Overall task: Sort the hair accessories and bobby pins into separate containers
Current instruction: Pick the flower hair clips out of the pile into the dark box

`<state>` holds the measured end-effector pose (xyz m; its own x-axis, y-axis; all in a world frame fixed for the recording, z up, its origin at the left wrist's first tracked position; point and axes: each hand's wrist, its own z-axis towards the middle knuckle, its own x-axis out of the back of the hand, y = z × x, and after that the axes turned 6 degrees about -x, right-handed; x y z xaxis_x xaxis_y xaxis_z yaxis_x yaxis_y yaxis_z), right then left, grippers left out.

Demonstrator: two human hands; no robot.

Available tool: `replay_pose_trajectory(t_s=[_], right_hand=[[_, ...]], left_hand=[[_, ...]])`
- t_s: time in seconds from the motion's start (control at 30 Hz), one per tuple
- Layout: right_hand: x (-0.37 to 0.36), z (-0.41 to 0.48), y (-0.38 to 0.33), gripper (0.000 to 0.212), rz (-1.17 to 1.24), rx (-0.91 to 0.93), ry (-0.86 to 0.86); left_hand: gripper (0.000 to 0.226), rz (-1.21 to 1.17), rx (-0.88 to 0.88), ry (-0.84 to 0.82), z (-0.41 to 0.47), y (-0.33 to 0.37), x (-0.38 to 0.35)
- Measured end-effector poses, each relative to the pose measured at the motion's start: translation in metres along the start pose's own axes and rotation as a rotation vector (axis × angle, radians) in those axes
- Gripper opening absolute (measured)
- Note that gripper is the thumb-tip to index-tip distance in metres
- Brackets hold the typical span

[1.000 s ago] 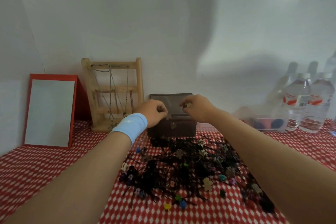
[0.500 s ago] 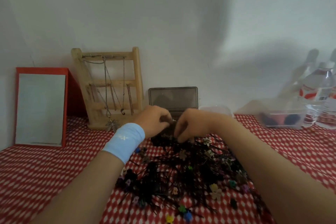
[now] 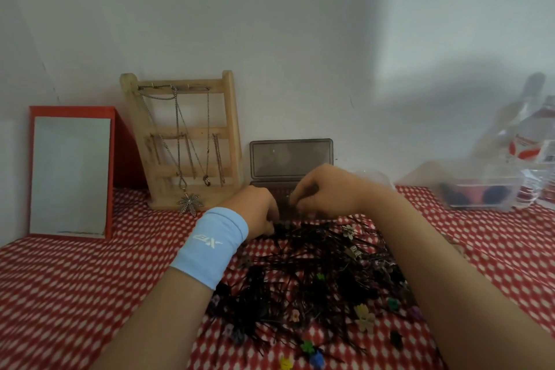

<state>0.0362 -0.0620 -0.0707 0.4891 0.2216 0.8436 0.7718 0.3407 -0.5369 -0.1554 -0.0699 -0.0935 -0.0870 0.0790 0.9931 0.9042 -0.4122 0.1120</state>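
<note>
Bobby pins (image 3: 312, 261): thin, black, dozens of them, tangled in one loose heap on the table (image 3: 75, 279), which has a red & white patterned cloth. The heap sits mid-frame between the two forearms, its far edge just in front of a dark box (image 3: 283, 200). Mixed in w/ the pins, esp. along the near & right edges, are small hair accessories: a cream flower clip (image 3: 364, 315), a green clip (image 3: 307, 347), a blue clip (image 3: 316, 359), a yellow clip (image 3: 285, 363) and a teal clip (image 3: 392, 303).

The left hand (image 3: 258, 210), w/ a light-blue wristband (image 3: 213, 246), is knuckles-up at the heap's far-left edge, fingers curled down into the pins. Its fingertips are hidden, so can't tell if it grips any. The right hand (image 3: 327, 192) is just beside it at the front of the box, fingers curled down & in; can't tell whether it pinches anything.

The box is smoky brown, its lid (image 3: 291, 159) standing open against the wall. To its left is a wooden rack (image 3: 186, 141) hung w/ chains & a leaf pendant (image 3: 189, 204). Further left a red-framed mirror (image 3: 70, 174) leans back. Far right, blurred: a clear container (image 3: 486, 192) w/ dark & red items inside, and a water bottle (image 3: 528, 147) behind it.
</note>
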Motion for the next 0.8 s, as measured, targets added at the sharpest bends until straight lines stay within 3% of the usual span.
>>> replay_pose_trajectory(t_s=[0.13,0.2,0.27,0.37,0.47,0.7,0.8], right_hand=[[-0.012,0.015,0.005,0.026,0.005,0.01,0.37],[-0.015,0.021,0.008,0.034,-0.042,0.009,0.467],[-0.018,0.023,0.009,0.026,-0.063,0.043,0.498],[-0.023,0.018,0.002,0.011,-0.084,0.102,0.339],[-0.031,0.014,-0.007,0.015,-0.208,0.142,0.148],[-0.049,0.019,-0.007,0.04,-0.447,0.108,-0.043],[-0.049,0.02,-0.006,0.039,-0.475,0.136,-0.059]], left_hand=[[0.033,0.026,0.06,-0.028,-0.001,-0.005,0.006],[0.032,0.02,0.073,-0.043,0.0,-0.007,0.007],[0.032,0.017,0.048,-0.024,0.001,-0.01,0.006],[0.031,0.002,0.03,-0.022,0.0,-0.013,0.005],[0.019,-0.086,-0.005,0.037,-0.006,-0.018,0.014],[0.009,-0.346,0.007,0.525,-0.009,-0.04,0.021],[0.013,-0.382,0.027,0.611,0.001,-0.041,0.006]])
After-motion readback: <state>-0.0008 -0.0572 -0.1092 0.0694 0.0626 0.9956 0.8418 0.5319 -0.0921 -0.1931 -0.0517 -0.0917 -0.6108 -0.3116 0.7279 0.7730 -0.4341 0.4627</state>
